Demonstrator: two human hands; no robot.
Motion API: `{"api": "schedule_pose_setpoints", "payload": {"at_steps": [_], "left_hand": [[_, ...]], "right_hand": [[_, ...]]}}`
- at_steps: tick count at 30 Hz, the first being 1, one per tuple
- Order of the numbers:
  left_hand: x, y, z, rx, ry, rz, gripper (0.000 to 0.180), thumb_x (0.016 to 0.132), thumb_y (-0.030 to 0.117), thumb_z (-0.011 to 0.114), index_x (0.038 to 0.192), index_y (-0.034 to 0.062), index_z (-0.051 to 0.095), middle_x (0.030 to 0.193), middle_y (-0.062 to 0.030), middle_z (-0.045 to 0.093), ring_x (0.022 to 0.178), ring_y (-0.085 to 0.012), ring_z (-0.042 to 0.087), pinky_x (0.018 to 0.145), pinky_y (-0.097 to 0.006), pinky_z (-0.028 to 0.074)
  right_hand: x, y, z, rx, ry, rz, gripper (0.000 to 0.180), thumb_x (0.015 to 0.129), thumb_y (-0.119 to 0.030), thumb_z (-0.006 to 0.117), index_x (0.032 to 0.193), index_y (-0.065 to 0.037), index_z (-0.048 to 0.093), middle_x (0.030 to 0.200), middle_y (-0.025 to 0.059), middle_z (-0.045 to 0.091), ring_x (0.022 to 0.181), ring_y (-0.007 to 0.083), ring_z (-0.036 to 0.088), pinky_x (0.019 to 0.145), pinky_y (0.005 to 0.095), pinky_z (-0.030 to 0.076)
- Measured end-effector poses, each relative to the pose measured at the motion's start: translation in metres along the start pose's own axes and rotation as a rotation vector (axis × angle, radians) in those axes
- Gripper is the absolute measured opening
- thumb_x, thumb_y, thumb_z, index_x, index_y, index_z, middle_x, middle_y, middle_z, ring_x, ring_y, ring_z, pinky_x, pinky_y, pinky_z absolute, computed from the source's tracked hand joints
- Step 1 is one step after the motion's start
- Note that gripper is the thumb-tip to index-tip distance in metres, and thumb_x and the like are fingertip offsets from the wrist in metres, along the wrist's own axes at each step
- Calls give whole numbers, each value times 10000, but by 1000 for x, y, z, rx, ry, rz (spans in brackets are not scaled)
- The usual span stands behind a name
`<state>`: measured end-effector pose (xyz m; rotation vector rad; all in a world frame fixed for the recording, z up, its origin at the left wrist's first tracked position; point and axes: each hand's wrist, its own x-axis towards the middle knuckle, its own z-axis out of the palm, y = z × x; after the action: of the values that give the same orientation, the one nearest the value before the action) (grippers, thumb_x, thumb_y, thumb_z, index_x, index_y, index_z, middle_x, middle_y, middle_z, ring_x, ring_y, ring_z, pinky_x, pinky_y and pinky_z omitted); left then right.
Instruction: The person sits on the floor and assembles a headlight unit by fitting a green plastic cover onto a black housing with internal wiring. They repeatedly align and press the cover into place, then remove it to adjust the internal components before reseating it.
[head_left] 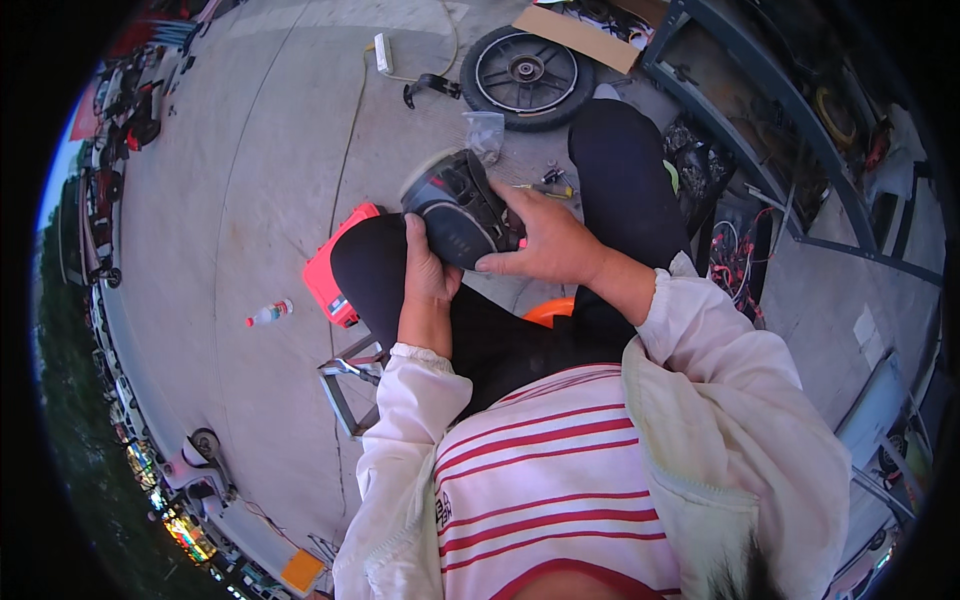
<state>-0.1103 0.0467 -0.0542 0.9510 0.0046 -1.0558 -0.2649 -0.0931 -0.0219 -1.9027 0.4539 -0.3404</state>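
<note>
Left hand point(428, 275): I clasp the dark motor housing point(458, 212) from below.
Right hand point(545, 245): I grip its right side.

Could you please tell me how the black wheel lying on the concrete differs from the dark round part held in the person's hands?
The black spoked wheel with a tyre lies flat on the grey concrete floor, untouched; the dark grey round motor-like part is held up over the lap, tilted, by the left hand and right hand. The wheel shows open spokes; the held part looks solid, with a pale rim. The wheel looks wider. Both are round and dark.
</note>
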Motion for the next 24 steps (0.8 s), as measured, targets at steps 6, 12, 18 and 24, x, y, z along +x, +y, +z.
{"api": "schedule_pose_setpoints", "payload": {"at_steps": [6,12,18,24], "left_hand": [[7,-3,-9,22,-74,0,734,928,597,566,1379,26,464,1327,-139,587,1210,-284,588,1064,-444,463],[15,-1,-6,134,-229,24,881,855,593,667,1473,46,360,1446,-126,495,1315,-297,498,1129,-466,386],[11,4,14,6,-266,10,986,794,606,720,1505,50,325,1496,-122,446,1383,-309,416,1172,-494,310],[13,-3,5,120,-279,26,1006,772,645,712,1501,58,342,1498,-124,442,1370,-323,432,1156,-498,339]], "right_hand": [[-4,-6,-4,-32,-67,134,1076,737,-465,780,1519,33,235,941,296,673,803,442,671,765,457,533],[-6,8,-4,-58,93,-22,1032,760,-383,774,1523,39,222,957,281,666,847,430,661,767,469,520],[-9,2,-6,-219,224,-148,1017,705,-376,828,1497,24,331,994,186,586,940,363,540,865,433,450],[-1,-3,-19,-292,337,-109,1128,616,-488,874,1474,21,347,1202,185,512,1083,392,489,1017,479,371]]}}
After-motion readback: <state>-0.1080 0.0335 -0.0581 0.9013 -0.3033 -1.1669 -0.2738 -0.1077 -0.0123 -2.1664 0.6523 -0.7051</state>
